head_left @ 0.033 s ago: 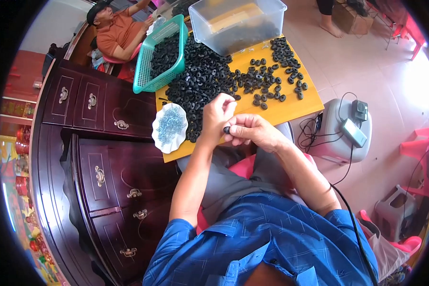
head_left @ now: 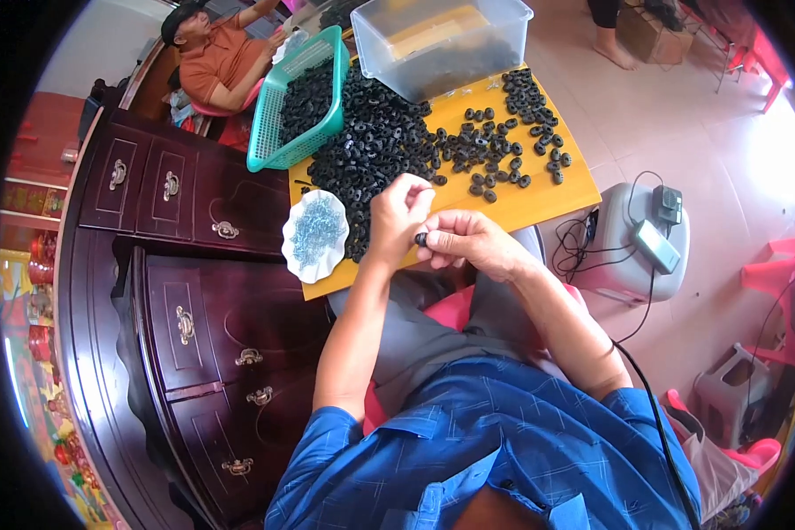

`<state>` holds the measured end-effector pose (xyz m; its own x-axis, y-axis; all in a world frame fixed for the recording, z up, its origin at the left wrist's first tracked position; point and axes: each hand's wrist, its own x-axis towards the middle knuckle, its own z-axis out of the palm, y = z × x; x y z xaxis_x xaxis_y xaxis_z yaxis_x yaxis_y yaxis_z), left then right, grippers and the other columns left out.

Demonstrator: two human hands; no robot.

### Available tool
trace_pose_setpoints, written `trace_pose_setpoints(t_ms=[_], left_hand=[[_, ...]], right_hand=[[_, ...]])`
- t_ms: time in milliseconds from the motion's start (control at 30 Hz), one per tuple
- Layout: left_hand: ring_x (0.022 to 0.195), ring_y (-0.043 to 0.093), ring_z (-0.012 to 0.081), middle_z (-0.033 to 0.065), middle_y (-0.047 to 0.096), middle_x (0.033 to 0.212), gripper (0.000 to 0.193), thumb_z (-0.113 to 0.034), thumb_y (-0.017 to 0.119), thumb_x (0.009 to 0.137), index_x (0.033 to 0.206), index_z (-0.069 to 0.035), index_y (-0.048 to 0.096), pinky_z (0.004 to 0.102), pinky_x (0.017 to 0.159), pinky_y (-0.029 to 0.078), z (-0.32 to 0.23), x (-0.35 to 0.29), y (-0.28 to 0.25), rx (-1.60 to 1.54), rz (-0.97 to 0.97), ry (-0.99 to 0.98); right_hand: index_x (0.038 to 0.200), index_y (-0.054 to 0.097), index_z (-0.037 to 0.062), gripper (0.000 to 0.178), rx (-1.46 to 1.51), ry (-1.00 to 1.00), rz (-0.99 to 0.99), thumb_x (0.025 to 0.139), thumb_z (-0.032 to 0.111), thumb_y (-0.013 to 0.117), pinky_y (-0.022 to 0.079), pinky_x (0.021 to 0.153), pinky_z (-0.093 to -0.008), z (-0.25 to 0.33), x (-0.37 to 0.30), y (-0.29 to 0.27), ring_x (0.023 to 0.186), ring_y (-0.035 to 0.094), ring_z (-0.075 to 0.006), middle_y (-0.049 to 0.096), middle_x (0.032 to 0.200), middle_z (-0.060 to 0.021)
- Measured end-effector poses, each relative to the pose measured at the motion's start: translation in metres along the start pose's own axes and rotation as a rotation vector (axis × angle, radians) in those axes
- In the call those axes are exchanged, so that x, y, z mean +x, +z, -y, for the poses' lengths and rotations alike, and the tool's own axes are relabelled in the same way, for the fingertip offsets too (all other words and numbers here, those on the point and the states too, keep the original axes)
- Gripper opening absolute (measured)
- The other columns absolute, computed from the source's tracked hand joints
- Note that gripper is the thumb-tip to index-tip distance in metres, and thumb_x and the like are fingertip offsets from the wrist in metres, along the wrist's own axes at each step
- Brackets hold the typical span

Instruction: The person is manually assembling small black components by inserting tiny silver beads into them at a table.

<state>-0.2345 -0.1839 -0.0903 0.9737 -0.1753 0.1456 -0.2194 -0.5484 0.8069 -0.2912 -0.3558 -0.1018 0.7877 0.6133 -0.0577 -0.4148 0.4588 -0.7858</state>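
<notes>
Between the thumb and fingers of my right hand (head_left: 473, 243) is a small rounded black piece (head_left: 421, 239), gripped at its side. My left hand (head_left: 399, 216) is right beside it, fingers curled in a pinch; what they hold, if anything, is too small or hidden to make out. Beyond both hands, a large heap of similar black pieces (head_left: 384, 132) covers the yellow table (head_left: 539, 199). A white wavy-edged dish (head_left: 290, 231) of small, thin, shiny bluish bits stands to the left of my left hand.
A green plastic basket (head_left: 265, 150) of black parts and a clear plastic bin (head_left: 503, 44) stand at the table's far side. Dark wooden drawers (head_left: 247, 309) rise on the left. Right of the table, a grey box (head_left: 623, 274) carries cabled devices. Another person (head_left: 216, 66) sits beyond.
My left hand has shifted very slightly to the left. The right hand keeps its grip on the black piece, nearly still.
</notes>
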Motion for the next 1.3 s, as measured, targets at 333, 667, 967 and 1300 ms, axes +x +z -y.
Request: trace_pose_setpoints(t_ms=[333, 667, 967, 1300], left_hand=[[0.073, 0.061, 0.0041, 0.0006, 0.070, 0.087, 0.013, -0.006, 0.068, 0.094, 0.106, 0.000, 0.071, 0.0195, 0.068, 0.051, -0.025, -0.047, -0.068, -0.451, 0.111, -0.126], [0.075, 0.062, 0.0048, 0.0008, 0.069, 0.087, 0.008, -0.002, 0.070, 0.092, 0.099, -0.001, 0.068, 0.0202, 0.070, 0.052, -0.024, -0.060, -0.072, -0.500, 0.211, -0.112], [0.075, 0.063, 0.0041, -0.0004, 0.069, 0.085, 0.005, 0.000, 0.069, 0.090, 0.095, -0.001, 0.069, 0.0204, 0.070, 0.052, -0.024, -0.061, -0.067, -0.457, 0.224, -0.106], [0.064, 0.062, 0.0046, 0.0004, 0.070, 0.073, 0.003, -0.003, 0.070, 0.089, 0.086, -0.001, 0.069, 0.0226, 0.060, 0.051, -0.020, -0.060, -0.052, -0.086, 0.115, -0.001]], right_hand=[[0.120, 0.065, 0.0069, 0.024, -0.087, -0.039, -0.065, 0.102, 0.023, 0.062, 0.052, 0.069, -0.0201, -0.007, 0.006, 0.002, 0.077, 0.062, -0.0029, 0.072, 0.098, 0.0005], [0.113, 0.060, 0.0052, 0.016, -0.120, -0.045, -0.090, 0.102, 0.018, 0.062, 0.056, 0.070, -0.0248, -0.010, 0.008, 0.006, 0.077, 0.063, -0.0067, 0.071, 0.095, -0.0041], [0.109, 0.061, 0.0033, 0.015, -0.084, -0.134, -0.027, 0.101, 0.015, 0.064, 0.055, 0.070, -0.0235, -0.017, 0.009, 0.002, 0.078, 0.065, -0.0073, 0.072, 0.092, -0.0042], [0.101, 0.064, 0.0005, 0.009, -0.353, -0.204, -0.228, 0.096, 0.008, 0.067, 0.055, 0.073, -0.0241, -0.034, 0.014, 0.002, 0.080, 0.068, -0.0103, 0.073, 0.088, -0.0060]])
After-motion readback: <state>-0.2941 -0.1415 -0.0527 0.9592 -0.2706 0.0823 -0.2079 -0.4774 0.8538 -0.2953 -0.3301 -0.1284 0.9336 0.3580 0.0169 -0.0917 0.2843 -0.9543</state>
